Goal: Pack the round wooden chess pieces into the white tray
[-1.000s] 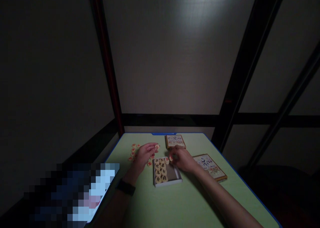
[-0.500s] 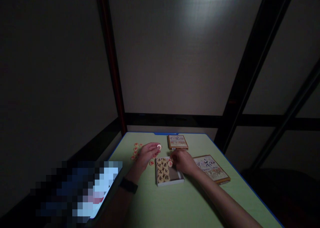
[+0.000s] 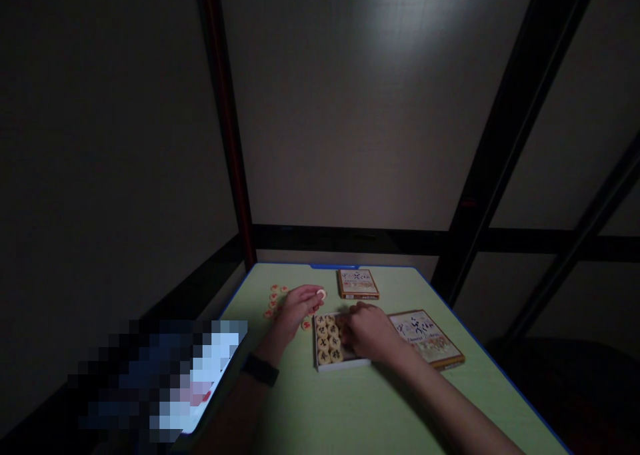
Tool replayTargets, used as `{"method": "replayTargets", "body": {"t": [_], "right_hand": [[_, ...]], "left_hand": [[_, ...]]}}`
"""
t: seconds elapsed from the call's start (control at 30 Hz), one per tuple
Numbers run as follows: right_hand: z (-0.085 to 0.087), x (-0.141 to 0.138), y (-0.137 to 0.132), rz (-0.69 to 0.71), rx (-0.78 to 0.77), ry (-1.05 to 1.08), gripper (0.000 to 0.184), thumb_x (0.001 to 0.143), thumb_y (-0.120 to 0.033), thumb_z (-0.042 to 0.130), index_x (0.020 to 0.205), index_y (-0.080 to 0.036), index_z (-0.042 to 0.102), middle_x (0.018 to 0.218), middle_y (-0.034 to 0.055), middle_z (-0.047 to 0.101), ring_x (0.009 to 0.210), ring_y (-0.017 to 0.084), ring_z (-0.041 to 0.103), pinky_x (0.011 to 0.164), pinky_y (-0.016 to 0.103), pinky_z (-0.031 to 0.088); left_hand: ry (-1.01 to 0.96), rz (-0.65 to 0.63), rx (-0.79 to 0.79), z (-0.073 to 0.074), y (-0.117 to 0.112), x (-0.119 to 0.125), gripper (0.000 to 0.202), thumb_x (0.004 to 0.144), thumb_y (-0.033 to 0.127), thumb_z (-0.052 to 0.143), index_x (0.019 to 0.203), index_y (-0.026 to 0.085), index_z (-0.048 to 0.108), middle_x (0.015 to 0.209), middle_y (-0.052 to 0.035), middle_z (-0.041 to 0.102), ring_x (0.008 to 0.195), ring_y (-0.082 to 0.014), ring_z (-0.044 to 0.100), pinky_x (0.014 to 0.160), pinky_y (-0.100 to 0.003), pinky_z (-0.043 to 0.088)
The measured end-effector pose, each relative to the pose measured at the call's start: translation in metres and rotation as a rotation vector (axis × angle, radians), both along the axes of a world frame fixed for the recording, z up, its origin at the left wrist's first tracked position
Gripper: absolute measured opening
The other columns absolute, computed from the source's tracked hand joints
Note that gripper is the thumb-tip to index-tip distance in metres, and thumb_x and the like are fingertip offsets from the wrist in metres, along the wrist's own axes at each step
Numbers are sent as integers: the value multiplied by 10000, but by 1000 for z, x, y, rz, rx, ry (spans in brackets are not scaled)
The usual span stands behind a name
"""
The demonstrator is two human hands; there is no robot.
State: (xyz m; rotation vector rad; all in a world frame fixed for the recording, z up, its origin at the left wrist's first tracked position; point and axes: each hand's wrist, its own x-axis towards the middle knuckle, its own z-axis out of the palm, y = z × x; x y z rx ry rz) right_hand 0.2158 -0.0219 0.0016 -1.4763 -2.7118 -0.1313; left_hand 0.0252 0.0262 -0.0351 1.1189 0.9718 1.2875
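My left hand pinches a pale round Chinese chess piece between thumb and fingers, held above the table left of the box. Below and behind that hand lie several red-lettered chess pieces. The white shallow box has black-lettered chess pieces packed in two columns along its left side. Over the right part of this box is my right hand, its fingers curled down inside. Its fingertips and whatever they hold are hidden behind the knuckles.
On the green table a Chinese chess box lid lies to the right, partly behind my right forearm. A smaller-looking Chinese chess box sits at the back. A lit screen, partly blurred out, stands at the left edge.
My right hand has come down and nearer over the box, covering the red-lettered piece seen there before. The left hand stays about where it was, still with its piece.
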Motion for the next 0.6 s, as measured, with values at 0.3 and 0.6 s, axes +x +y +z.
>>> {"method": "replayTargets", "body": {"t": [0.3,0.6], "right_hand": [[-3,12,11,-119,13,85,162,820,-285,609,845,-203,747,920,115,750,809,243,698,672,284,449],[-12,11,18,-150,24,53,183,846,-212,561,868,-191,742,954,132,742,818,242,704,650,280,435]], "left_hand": [[0,11,-5,0,0,1,434,555,390,900,860,140,718,777,-64,722,673,-133,631,618,-230,456],[6,-12,1,1,-2,1,410,580,381,888,868,142,720,807,-77,729,696,-146,640,647,-247,465]]}}
